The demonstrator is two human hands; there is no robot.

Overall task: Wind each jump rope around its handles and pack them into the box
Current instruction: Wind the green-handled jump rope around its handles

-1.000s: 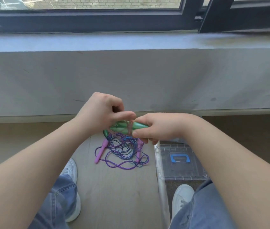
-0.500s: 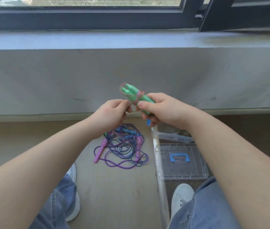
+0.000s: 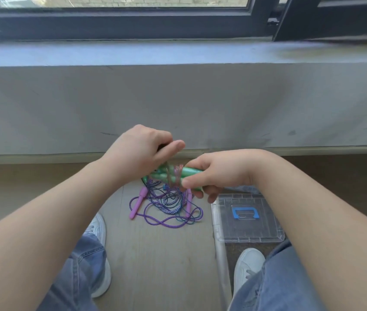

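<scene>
Green plastic handles (image 3: 189, 172), two laid side by side, lie crosswise in the right hand (image 3: 220, 173). Its grip is clenched round their right end, with the index finger along the top, the thumb on the near side and the other fingers curled underneath. A pale pink translucent rope (image 3: 178, 176) is wound in several turns round the handles, just left of that grip.

The left hand (image 3: 142, 151) sits just left of the right grip and a little above it, fingers curled and thumb stretched toward the right hand. A strand of the rope runs up from the handles into this grip, which pinches it, though the contact itself is hidden under the hand.

Below both grips, on the wooden floor (image 3: 160, 265), lies a loose tangle of ropes (image 3: 169, 205), purple and blue-white patterned. One pink handle (image 3: 137, 204) lies under the left grip, and another pink handle (image 3: 188, 199) is straight beneath the right thumb.

Right of the tangle and below the right grip, a clear lid (image 3: 249, 230) with a blue carrying loop (image 3: 244, 213) lies flat. Only a sliver of the clear box (image 3: 243, 189) shows, just past the right wrist.

Nearest the camera are two white shoes (image 3: 98, 227) (image 3: 247, 263) and blue jeans (image 3: 81, 261).
</scene>
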